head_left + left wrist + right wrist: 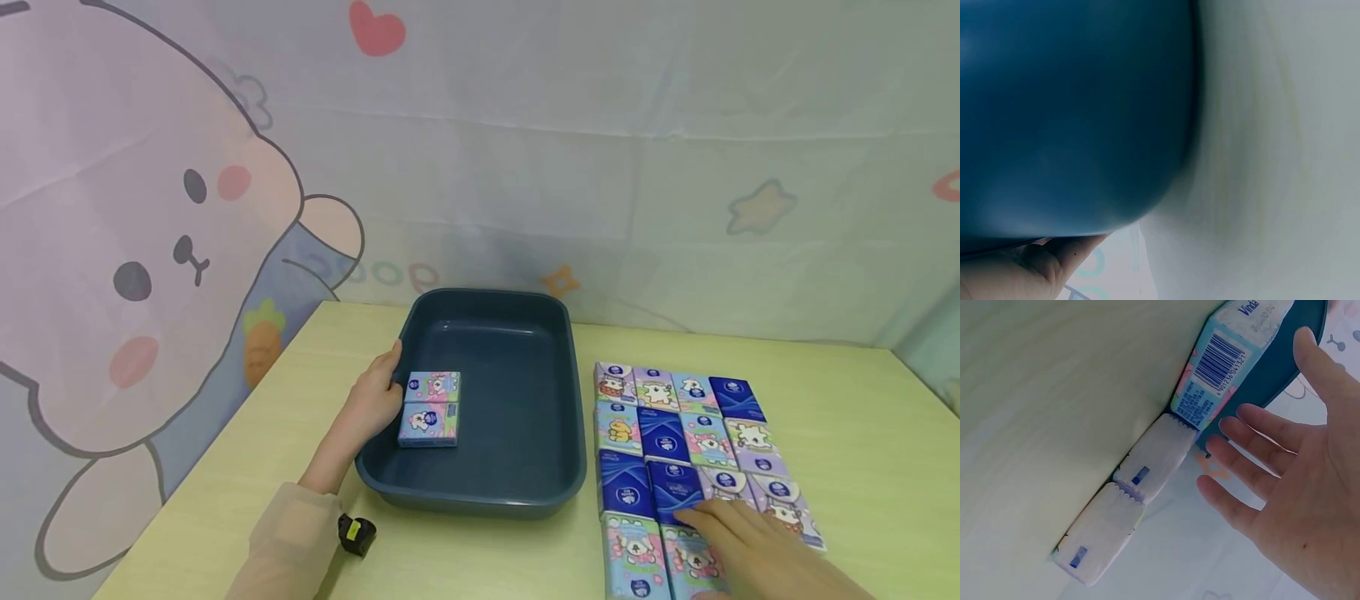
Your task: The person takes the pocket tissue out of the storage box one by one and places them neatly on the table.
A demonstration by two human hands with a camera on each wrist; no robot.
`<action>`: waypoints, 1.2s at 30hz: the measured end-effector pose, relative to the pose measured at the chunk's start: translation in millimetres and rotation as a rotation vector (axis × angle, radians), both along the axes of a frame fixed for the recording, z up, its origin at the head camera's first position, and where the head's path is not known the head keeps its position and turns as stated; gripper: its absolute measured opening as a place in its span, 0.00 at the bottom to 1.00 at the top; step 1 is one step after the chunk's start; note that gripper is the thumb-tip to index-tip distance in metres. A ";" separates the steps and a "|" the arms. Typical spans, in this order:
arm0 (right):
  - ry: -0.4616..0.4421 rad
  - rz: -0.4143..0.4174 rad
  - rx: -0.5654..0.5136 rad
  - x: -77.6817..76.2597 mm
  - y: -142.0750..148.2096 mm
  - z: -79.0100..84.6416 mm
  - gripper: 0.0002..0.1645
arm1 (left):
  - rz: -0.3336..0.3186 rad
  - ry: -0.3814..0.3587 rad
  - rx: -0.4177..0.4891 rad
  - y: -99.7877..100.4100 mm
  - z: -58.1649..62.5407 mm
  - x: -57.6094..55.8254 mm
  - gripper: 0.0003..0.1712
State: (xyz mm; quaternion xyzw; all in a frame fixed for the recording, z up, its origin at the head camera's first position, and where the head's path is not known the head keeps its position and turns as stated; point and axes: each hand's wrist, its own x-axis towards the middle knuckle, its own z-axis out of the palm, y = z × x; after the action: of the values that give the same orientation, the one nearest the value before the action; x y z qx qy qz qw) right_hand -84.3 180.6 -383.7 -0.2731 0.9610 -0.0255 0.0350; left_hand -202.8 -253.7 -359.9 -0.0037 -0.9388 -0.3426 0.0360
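Note:
My left hand [375, 396] grips the left rim of a dark blue plastic basin [517, 400], thumb at the rim. In the left wrist view the basin's outer wall [1072, 112] fills much of the picture, with part of the hand [1041, 269] below it. Two tissue packs [429, 421] lie one behind the other along the basin's left side. My right hand [750, 542] hovers over the near rows of a block of tissue packs [663, 437]. In the right wrist view its fingers [1254, 469] are spread, with nothing held, beside the packs' ends [1154, 450].
The tissue packs lie flat in several close rows on the pale yellow table [847, 400], right of the basin. A small black device [356, 533] with a yellow mark sits by the left wrist. Behind the table hangs a cartoon-printed cloth [562, 167].

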 end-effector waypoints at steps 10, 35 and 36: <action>0.009 0.042 -0.014 -12.1 -8.8 24.9 0.30 | 0.002 0.001 0.003 1.7 1.4 0.4 0.34; 0.318 0.386 -0.146 -70.8 -71.4 70.3 0.30 | -0.004 0.005 -0.006 -0.4 -0.3 -0.4 0.34; 0.322 0.392 -0.138 -72.7 -75.2 71.3 0.30 | -0.004 0.005 -0.005 -0.1 -0.1 -0.4 0.34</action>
State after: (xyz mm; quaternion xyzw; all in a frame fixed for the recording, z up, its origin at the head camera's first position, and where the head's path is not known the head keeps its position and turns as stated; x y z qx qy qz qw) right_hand -157.1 105.3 -312.5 -0.4564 0.8789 -0.0397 -0.1330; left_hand -203.2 -253.8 -360.0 -0.0068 -0.9395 -0.3403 0.0377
